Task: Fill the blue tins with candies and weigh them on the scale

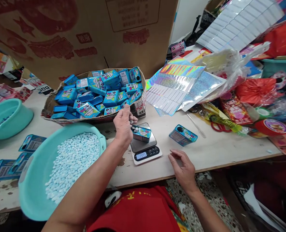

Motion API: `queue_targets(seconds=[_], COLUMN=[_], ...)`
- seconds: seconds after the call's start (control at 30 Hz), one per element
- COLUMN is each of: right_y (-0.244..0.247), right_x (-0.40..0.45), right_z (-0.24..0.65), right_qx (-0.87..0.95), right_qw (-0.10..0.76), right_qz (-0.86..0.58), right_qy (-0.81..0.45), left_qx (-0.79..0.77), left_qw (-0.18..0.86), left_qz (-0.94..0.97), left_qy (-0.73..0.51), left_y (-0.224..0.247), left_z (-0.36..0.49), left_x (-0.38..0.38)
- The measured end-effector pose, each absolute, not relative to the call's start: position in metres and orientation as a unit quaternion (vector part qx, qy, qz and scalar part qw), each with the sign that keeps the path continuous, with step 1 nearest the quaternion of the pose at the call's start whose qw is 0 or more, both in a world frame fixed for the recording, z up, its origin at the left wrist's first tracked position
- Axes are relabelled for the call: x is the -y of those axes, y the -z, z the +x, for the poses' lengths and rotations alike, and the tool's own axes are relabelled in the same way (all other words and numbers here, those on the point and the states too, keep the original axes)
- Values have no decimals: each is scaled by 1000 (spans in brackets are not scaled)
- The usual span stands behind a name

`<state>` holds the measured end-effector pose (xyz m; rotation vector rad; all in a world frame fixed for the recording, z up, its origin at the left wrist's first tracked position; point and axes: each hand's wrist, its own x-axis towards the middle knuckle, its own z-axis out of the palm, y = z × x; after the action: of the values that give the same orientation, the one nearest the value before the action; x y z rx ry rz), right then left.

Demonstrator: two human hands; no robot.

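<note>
Okay, left: turquoise round-ended plastic basin of small pale-blue oval candies. Left hand: fingers curled, pinching a few candies beside the box's left end. Glossy blue rectangular box lies on the white digital scale with silver plate, long axis left-right, right end slightly nearer, candy-filled end pointing left; white, multicoloured print. Right hand: fingers loosely bent, thumb slightly apart, near a second blue box.
</note>
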<state>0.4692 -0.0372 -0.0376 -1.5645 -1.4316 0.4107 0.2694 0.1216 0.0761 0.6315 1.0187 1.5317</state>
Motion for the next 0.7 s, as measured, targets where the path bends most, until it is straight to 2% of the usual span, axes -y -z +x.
queue_targets(seconds=[0.33, 0.57, 0.7], right_y=[31, 24, 22], right_x=[38, 40, 38], right_z=[468, 473, 474], right_qx=[583, 567, 565], right_qw=[473, 477, 477], right_qz=[-640, -652, -653], right_qy=[-164, -162, -163], left_qx=[-437, -477, -566], left_qw=[615, 629, 617], left_qz=[185, 207, 282], left_qy=[-630, -578, -468], left_y=[-89, -101, -93], left_z=[250, 162, 117], left_x=[-125, -101, -85])
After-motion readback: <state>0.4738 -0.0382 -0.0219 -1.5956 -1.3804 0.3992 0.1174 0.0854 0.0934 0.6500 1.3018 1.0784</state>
